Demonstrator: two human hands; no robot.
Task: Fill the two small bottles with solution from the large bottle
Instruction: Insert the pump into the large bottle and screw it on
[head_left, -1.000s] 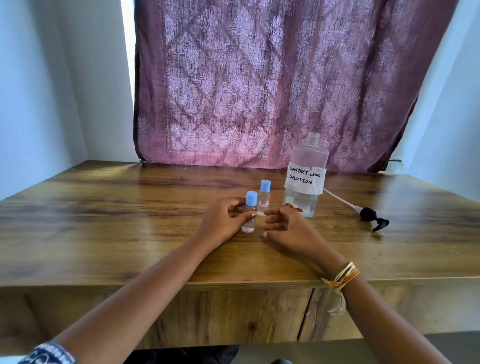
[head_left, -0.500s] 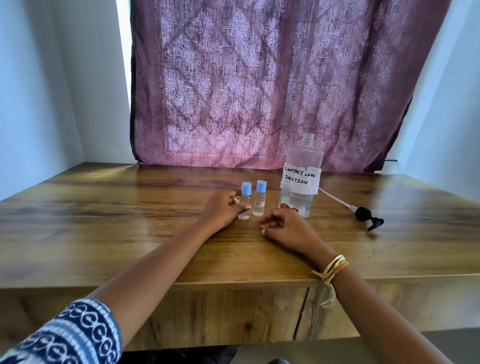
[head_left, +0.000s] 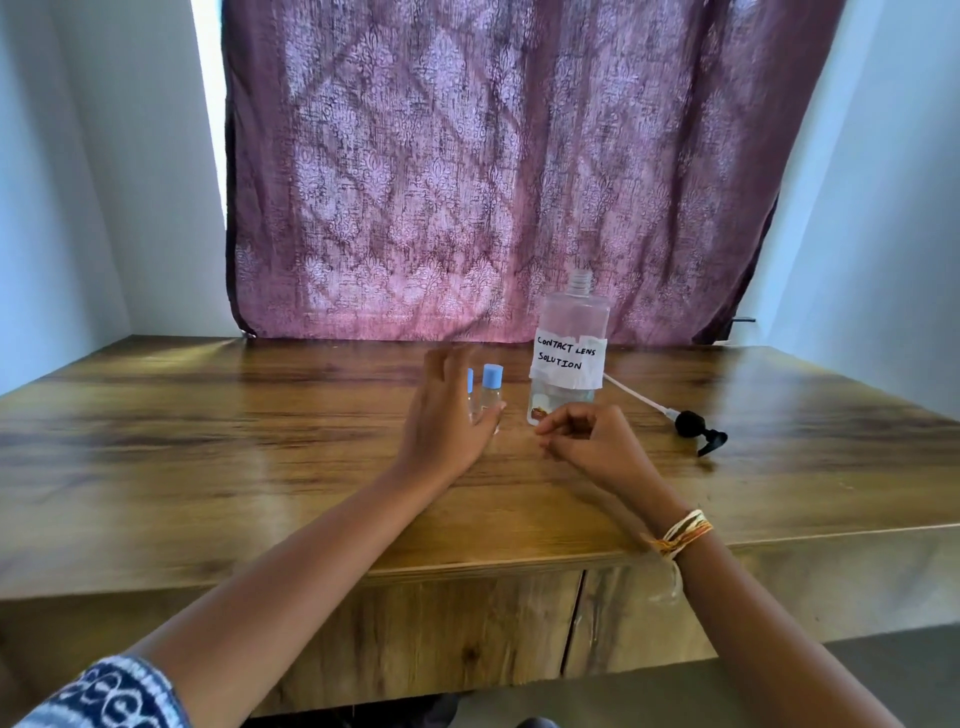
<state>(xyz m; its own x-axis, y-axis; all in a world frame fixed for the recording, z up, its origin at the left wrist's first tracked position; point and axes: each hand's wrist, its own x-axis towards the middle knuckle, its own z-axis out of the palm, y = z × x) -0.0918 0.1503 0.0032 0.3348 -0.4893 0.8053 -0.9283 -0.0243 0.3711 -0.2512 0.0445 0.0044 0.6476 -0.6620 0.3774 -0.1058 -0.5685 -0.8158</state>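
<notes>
On the glossy brown wooden table (head_left: 208, 467) the two small clear bottles with light blue caps stand side by side, both capped; the right-hand small bottle (head_left: 491, 392) shows nearly whole, while the left-hand small bottle (head_left: 470, 387) is mostly hidden behind the left hand (head_left: 447, 415), only a strip of its cap and body visible. Half a second ago the left hand lay low with its fingers curled around that bottle; now it has lifted and spread, fingers extended upward and blurred, thumb stretched toward the base of the right-hand small bottle; it appears to have let go, though whether the palm touches the hidden bottle cannot be told. The right hand (head_left: 592, 441) stays on the tabletop just right of the small bottles, fingers loosely curled inward and holding nothing, much as before; a yellow and white thread bracelet (head_left: 683, 535) circles its wrist. Just behind it stands the large clear plastic bottle (head_left: 570, 353), upright, uncapped, with a little liquid at the bottom and a white taped label reading "CONTACT LENS SOLUTION"; it has not moved. The black pump dispenser with its white tube (head_left: 693, 428) lies on the table to the right, apart from the bottle, unchanged; the patterned purple curtain (head_left: 493, 171) hangs behind.
</notes>
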